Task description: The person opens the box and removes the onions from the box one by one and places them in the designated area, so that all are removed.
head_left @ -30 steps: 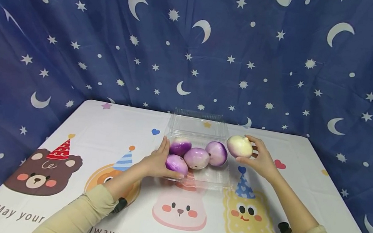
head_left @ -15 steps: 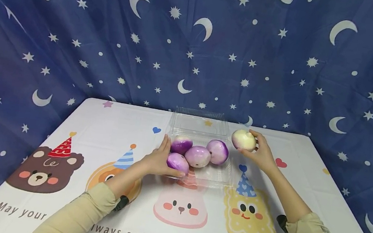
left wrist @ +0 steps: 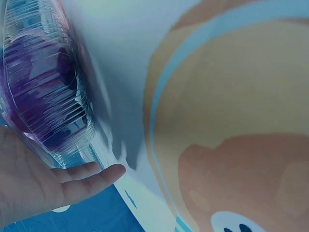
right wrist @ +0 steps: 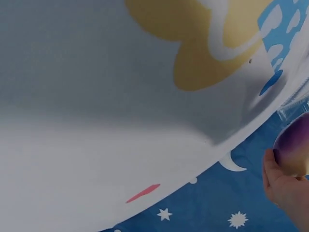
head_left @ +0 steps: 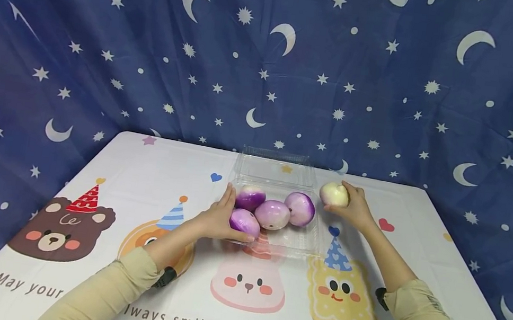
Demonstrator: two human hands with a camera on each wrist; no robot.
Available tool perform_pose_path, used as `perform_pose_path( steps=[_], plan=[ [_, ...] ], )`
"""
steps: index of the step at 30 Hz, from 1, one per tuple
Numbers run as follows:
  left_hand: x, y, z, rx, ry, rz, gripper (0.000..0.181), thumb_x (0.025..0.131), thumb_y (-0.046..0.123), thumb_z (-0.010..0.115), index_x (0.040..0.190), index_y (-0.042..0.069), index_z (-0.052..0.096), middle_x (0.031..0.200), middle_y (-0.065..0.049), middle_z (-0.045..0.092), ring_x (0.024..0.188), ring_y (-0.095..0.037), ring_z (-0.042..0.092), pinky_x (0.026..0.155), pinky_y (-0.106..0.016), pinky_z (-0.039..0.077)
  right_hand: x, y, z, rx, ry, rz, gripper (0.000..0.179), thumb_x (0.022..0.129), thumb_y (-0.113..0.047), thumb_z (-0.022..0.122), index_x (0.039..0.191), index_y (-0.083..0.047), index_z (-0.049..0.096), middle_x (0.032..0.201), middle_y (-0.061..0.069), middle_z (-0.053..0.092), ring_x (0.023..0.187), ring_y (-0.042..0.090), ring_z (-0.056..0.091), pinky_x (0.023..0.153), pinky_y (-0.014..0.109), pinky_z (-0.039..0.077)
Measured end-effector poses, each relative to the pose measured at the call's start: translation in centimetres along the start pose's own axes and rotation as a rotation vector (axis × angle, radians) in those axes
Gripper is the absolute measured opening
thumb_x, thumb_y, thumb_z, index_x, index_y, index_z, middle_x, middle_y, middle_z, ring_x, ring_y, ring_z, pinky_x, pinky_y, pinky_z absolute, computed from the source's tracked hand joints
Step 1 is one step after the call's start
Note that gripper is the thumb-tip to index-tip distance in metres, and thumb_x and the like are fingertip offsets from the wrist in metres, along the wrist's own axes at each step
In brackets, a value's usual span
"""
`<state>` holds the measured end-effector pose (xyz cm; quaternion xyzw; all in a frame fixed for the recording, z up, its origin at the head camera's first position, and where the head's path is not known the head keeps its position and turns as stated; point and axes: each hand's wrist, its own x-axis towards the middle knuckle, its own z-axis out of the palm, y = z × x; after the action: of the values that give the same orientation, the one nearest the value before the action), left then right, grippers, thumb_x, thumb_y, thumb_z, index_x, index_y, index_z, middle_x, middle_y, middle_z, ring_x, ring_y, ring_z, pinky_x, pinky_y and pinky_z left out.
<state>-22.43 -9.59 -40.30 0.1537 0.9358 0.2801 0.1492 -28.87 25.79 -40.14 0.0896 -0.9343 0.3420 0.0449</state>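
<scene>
Seen from my distant post, left to right. The left hand (head_left: 215, 221): fingers straight along the near side of a clear plastic box (head_left: 300, 241), thumb spread wide from them along its front edge; I read this grip-free hold as steadying. Just beyond those fingers, inside the box, sit a dark purple onion (head_left: 250, 198) at the back and a lilac onion (head_left: 246, 224) in front, the latter between fingers and thumb. The lid (head_left: 260, 170) is folded back past the fingertips. Farther from the thumb come a middle onion (head_left: 272, 215) and a right-hand onion (head_left: 300, 209). Far right: the right hand (head_left: 355, 204), thumb and fingers pinching a pale onion (head_left: 334, 194) — the fifth — just outside the box; whether it is clear of the cloth (head_left: 179, 164) I cannot tell.

Step in hand, in my judgement: handling this one onion beside the box while the other hand braces. The next move calls, I think, for an even pinch — the skin looks slick — and room between these fingers and the right-hand onion.
</scene>
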Motion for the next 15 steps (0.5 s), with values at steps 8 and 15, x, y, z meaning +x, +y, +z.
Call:
perform_pose_path(
  steps=[8, 15],
  plan=[
    [-0.1, 0.1, 0.0, -0.011, -0.002, 0.004, 0.13, 0.067, 0.058, 0.076, 0.15, 0.0, -0.007, 0.157, -0.013, -0.018, 0.14, -0.048, 0.018, 0.104, -0.06, 0.035, 0.6, 0.8, 0.7, -0.025, -0.055, 0.059, 0.089, 0.074, -0.025, 0.079, 0.14, 0.009, 0.029, 0.127, 0.038, 0.033, 0.111, 0.05, 0.045, 0.1, 0.061, 0.036],
    [-0.1, 0.1, 0.0, -0.011, 0.004, 0.005, 0.13, 0.067, 0.058, 0.076, 0.15, 0.0, -0.006, 0.157, -0.013, -0.017, 0.141, -0.047, 0.015, 0.106, -0.059, 0.032, 1.4, 1.5, 0.8, -0.052, -0.101, 0.025, 0.085, 0.077, -0.018, 0.075, 0.139, 0.013, 0.027, 0.129, 0.039, 0.033, 0.115, 0.05, 0.042, 0.102, 0.061, 0.034]
  ],
)
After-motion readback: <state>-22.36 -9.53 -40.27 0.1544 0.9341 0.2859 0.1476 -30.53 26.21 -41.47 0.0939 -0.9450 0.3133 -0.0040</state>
